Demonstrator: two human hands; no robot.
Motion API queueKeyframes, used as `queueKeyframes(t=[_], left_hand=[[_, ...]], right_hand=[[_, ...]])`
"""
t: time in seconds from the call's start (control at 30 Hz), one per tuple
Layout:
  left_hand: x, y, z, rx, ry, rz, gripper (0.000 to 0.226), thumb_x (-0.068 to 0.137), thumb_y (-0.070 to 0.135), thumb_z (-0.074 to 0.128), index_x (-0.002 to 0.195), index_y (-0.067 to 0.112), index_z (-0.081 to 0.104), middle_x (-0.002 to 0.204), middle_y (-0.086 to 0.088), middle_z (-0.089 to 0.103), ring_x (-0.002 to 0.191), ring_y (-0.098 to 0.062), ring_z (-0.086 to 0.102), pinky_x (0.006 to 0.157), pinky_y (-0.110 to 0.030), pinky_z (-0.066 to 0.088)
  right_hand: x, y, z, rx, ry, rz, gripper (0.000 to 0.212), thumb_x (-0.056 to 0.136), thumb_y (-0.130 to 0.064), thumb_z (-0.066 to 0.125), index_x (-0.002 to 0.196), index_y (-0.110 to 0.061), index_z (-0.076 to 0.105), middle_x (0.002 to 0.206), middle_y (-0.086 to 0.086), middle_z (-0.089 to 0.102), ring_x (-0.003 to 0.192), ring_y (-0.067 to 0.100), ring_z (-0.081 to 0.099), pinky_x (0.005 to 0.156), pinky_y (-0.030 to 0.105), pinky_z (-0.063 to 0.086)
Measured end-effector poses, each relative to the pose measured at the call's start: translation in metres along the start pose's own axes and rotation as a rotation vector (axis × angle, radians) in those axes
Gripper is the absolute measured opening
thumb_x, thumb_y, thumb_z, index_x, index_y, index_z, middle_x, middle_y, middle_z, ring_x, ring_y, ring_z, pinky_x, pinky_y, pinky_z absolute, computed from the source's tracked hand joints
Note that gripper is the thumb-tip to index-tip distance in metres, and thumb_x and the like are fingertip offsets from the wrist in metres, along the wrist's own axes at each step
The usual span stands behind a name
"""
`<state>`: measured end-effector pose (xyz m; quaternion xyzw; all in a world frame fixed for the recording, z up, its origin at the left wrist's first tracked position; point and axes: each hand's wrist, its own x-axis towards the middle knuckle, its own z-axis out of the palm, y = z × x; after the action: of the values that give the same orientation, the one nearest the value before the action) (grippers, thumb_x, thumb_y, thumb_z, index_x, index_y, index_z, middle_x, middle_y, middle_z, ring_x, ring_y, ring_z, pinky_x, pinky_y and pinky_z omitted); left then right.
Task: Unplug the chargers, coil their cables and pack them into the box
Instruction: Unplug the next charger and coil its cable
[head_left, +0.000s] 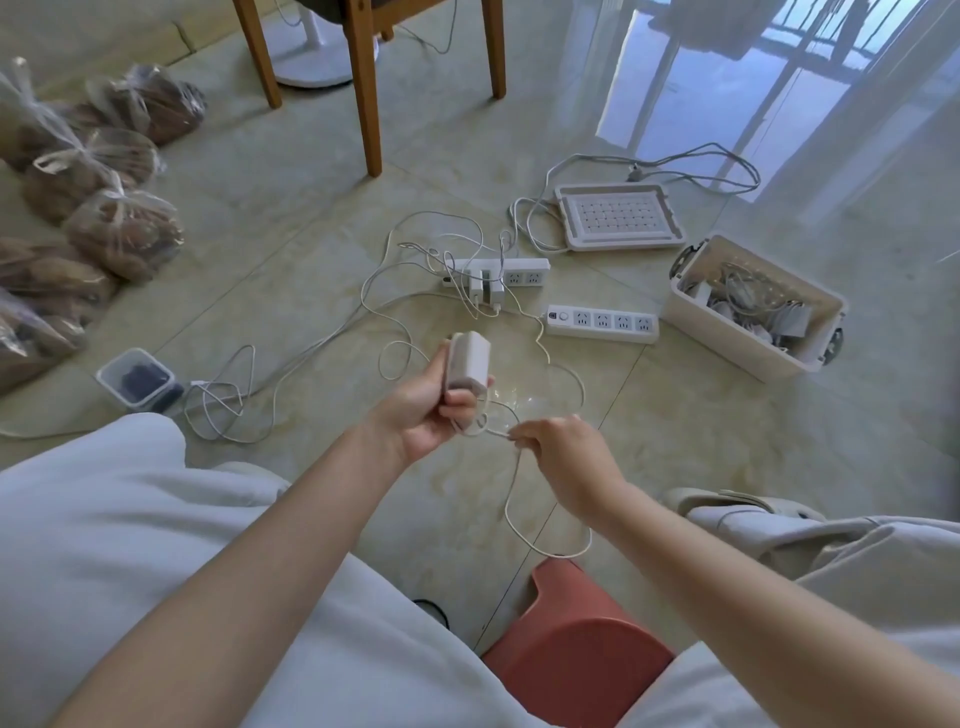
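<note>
Gripping charger (467, 361) in left hand (421, 415), right hand (561, 457) pinching cable (511, 483); box (727, 338), 2 power strips (602, 323) beyond.

Both bare forearms reach forward from the lower corners and meet near the middle of the view. The left hand (423, 415) is raised with its palm turned inward, fingers and thumb curled round a white charger (470, 358). The right hand (563, 452) sits just beside it and slightly lower, back upward, fingertips pinching the thin cable (513, 480).

Glossy tiled floor (675, 441), matt plastic box (737, 340)
</note>
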<state>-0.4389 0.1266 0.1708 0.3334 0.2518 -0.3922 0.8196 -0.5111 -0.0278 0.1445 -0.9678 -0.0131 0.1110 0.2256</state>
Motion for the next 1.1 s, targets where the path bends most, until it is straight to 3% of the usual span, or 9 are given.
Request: queueKeyframes(t=[0.17,0.3,0.4,0.5,0.6,0.67,0.8,0.93,1.1], left_hand=[[-0.016,-0.016,0.01,0.29,-0.094,-0.079,0.038,0.099,0.04,0.031,0.099,0.008,0.049,0.061,-0.009,0.059,0.027,0.0,0.032,0.032,-0.006,0.019],[-0.015,0.011,0.006,0.128,-0.089,0.057,0.039,0.099,0.042,0.03,0.098,0.01,0.052,0.077,-0.009,0.053,0.027,-0.001,0.031,0.027,-0.009,0.02],[-0.013,0.02,-0.002,-0.02,-0.056,0.069,0.044,0.099,0.045,0.03,0.09,0.008,0.053,0.075,-0.007,0.051,0.024,-0.002,0.031,0.024,-0.015,0.027],[-0.012,0.015,-0.003,-0.044,-0.026,0.066,0.047,0.098,0.046,0.031,0.085,0.006,0.053,0.07,-0.007,0.051,0.023,-0.003,0.03,0.024,-0.016,0.027],[-0.012,0.014,-0.002,-0.049,-0.036,0.086,0.049,0.099,0.047,0.03,0.086,0.005,0.052,0.076,-0.006,0.047,0.023,-0.004,0.03,0.024,-0.016,0.027],[-0.014,0.016,-0.002,-0.058,-0.049,0.093,0.049,0.098,0.047,0.03,0.086,0.006,0.052,0.078,-0.005,0.044,0.024,-0.004,0.03,0.024,-0.016,0.028],[-0.018,0.019,-0.001,-0.07,-0.044,0.056,0.05,0.098,0.047,0.031,0.085,0.004,0.053,0.076,-0.005,0.045,0.024,-0.005,0.03,0.025,-0.016,0.028],[-0.023,0.018,0.005,-0.033,-0.049,0.012,0.044,0.099,0.044,0.032,0.088,0.007,0.052,0.072,-0.009,0.053,0.024,-0.003,0.031,0.025,-0.013,0.023],[-0.038,0.018,0.018,-0.112,-0.13,-0.045,0.031,0.087,0.034,0.045,0.083,0.006,0.059,0.063,-0.014,0.059,0.023,-0.005,0.031,0.028,-0.015,0.027]], right_hand=[[0.025,0.002,-0.027,-0.274,-0.052,-0.2,0.023,0.095,-0.016,0.047,0.107,-0.02,0.066,0.105,0.0,0.068,0.096,0.026,0.061,0.072,0.025,0.035],[0.029,0.002,-0.029,-0.263,-0.186,-0.255,0.021,0.096,-0.025,0.047,0.108,-0.025,0.065,0.105,-0.004,0.069,0.096,0.022,0.063,0.077,0.027,0.044],[0.019,-0.011,-0.024,0.019,-0.397,-0.265,0.028,0.094,-0.028,0.052,0.121,-0.019,0.058,0.116,-0.002,0.066,0.105,0.018,0.061,0.086,0.028,0.045],[0.013,-0.033,-0.019,0.418,-0.416,-0.19,0.033,0.097,-0.025,0.047,0.127,-0.011,0.048,0.122,0.004,0.062,0.107,0.018,0.06,0.095,0.03,0.045],[0.015,-0.047,-0.022,0.886,-0.469,-0.004,0.027,0.1,-0.012,0.037,0.122,0.0,0.047,0.104,0.013,0.063,0.078,0.013,0.066,0.079,0.018,0.05],[0.018,-0.046,-0.026,0.93,-0.458,0.004,0.022,0.098,-0.003,0.041,0.114,0.0,0.054,0.089,0.008,0.063,0.064,0.003,0.065,0.071,0.01,0.048],[0.024,-0.041,-0.031,0.843,-0.397,-0.052,0.02,0.088,0.007,0.052,0.103,0.002,0.064,0.075,0.002,0.064,0.056,-0.003,0.062,0.069,0.009,0.047],[0.035,-0.03,-0.04,0.316,-0.235,-0.306,0.015,0.086,-0.002,0.06,0.096,-0.006,0.07,0.084,0.004,0.072,0.068,0.004,0.064,0.073,0.016,0.048],[0.05,-0.014,-0.044,-0.211,-0.211,-0.501,0.016,0.095,-0.022,0.047,0.101,-0.016,0.061,0.094,-0.006,0.067,0.088,0.018,0.059,0.079,0.028,0.042]])
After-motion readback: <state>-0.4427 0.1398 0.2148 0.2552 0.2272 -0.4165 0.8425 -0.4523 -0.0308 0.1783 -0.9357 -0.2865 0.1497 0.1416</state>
